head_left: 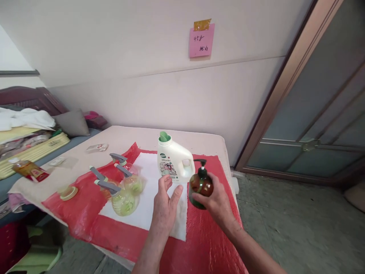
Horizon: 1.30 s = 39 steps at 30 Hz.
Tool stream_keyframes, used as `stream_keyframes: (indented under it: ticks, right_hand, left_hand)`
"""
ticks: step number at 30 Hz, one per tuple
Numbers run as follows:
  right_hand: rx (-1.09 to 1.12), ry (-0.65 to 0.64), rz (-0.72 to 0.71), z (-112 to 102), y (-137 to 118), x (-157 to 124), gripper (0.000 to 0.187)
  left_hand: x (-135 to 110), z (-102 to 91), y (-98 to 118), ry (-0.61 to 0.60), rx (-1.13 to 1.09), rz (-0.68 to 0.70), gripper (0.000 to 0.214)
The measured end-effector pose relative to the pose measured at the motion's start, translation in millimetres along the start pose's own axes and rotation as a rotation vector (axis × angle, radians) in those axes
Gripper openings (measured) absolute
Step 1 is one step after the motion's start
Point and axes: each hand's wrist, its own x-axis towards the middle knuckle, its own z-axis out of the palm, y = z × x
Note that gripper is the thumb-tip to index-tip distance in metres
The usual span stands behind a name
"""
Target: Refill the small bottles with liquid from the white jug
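My right hand [218,201] is wrapped round a brown pump bottle [202,186] with a black pump head, held upright near the right edge of a white cloth [145,190]. To its left, my left hand [167,201] is raised with thumb and fingers apart and nothing between them. Just behind both hands stands a white detergent jug [173,160] with a green spout and a side handle. Several clear yellowish spray bottles [125,201] with grey trigger heads stand on the cloth's left part.
A red plastic sheet [82,217] covers much of the pale table [188,137]. On the left are a yellow-green lid [68,193], an amber bottle [30,170] lying down and small plastic packets [97,147]. A pink note [201,41] is taped to the wall.
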Motion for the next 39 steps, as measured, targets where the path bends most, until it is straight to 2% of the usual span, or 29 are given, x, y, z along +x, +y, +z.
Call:
stream_keyframes:
  ticks: [3,6,10,12,15,17,20,24,26,29,33,34,36,39]
  right_hand:
    - [-0.107,0.084,0.085,-9,17,34,0.072]
    - [-0.185,0.126,0.119,-4,34,73,0.071]
    - [-0.210,0.102,0.090,25,58,127,0.076]
    - [-0.198,0.080,0.083,42,70,147,0.070]
    - [-0.163,0.045,0.086,64,84,164,0.059]
    - [-0.128,0.009,0.098,71,90,168,0.059]
    - [-0.064,-0.017,0.130,67,93,164,0.064]
    - [0.026,0.074,0.201,36,80,142,0.082]
    - [0.087,0.119,0.236,18,65,122,0.093]
    - [0.198,0.086,0.218,0,35,84,0.087]
    - [0.340,-0.035,0.168,-3,-2,30,0.080]
    - [0.377,-0.063,0.178,-2,-8,19,0.078]
    - [0.416,-0.133,0.227,3,-15,1,0.077]
    - [0.450,-0.247,0.365,9,-14,-12,0.077]
  left_hand:
    - [4,-6.6,2,0.017,-0.028,-0.020,0.045]
    - [6,-10.8,3,0.034,-0.045,-0.038,0.042]
    - [8,-12.4,0,0.005,-0.048,-0.087,0.038]
    - [9,-12.2,-2,-0.004,-0.021,-0.084,0.035]
    - [10,-11.3,-3,-0.031,0.044,-0.068,0.029]
    - [11,-10.5,-3,-0.044,0.075,-0.066,0.027]
    - [11,-8.6,-4,-0.060,0.099,-0.073,0.026]
    - [10,-5.9,-7,-0.075,0.091,-0.046,0.025]
    - [8,-5.1,-7,-0.086,0.085,-0.026,0.024]
    - [6,-5.6,-3,-0.084,0.089,0.007,0.020]
    - [5,-12.6,4,-0.025,0.126,0.060,0.013]
    - [6,-16.7,5,0.020,0.129,0.089,0.012]
    - [9,-28.5,7,0.186,0.135,0.183,0.011]
    - [14,-54.7,8,0.581,0.100,0.344,0.013]
